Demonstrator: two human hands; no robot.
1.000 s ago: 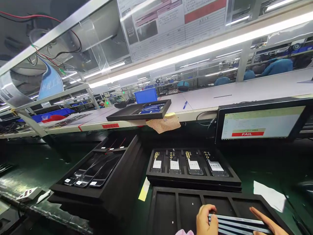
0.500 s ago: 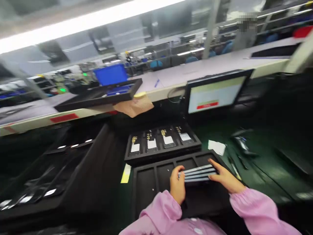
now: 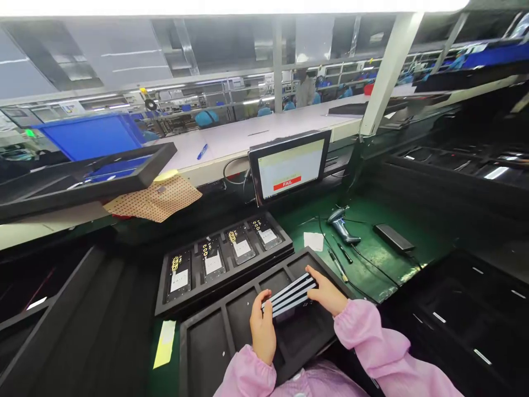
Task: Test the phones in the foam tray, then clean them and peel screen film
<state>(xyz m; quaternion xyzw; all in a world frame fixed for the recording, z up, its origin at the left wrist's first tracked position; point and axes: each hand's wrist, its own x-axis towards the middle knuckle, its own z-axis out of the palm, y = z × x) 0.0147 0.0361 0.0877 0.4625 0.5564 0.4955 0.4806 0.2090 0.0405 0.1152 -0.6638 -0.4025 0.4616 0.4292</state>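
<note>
Between my two hands is a small stack of thin, flat phone-like devices (image 3: 289, 298), with pale edges fanned slightly apart and a dark face below. My left hand (image 3: 263, 325) is closed on the stack's left end, thumb and fingers pinching it. At the right end my right hand (image 3: 326, 292) grips it the same way. The stack is held above a black foam tray (image 3: 206, 353) with shallow compartments. Just beyond it, another black tray (image 3: 225, 275) holds several dark phone-like units with white labels and gold rings.
A monitor (image 3: 293, 168) showing FAIL stands behind the trays. To the right lie a barcode scanner (image 3: 344, 226), a black box (image 3: 393, 238), pen-like tools (image 3: 339, 264) and a paper slip (image 3: 314, 241). Dark trays (image 3: 471, 309) flank the right; a yellow note (image 3: 164, 344) lies left.
My view has swung to the right, so the trays and monitor sit further left and the right-hand trays show. Both hands still hold the stack, now tilted up at its right end.
</note>
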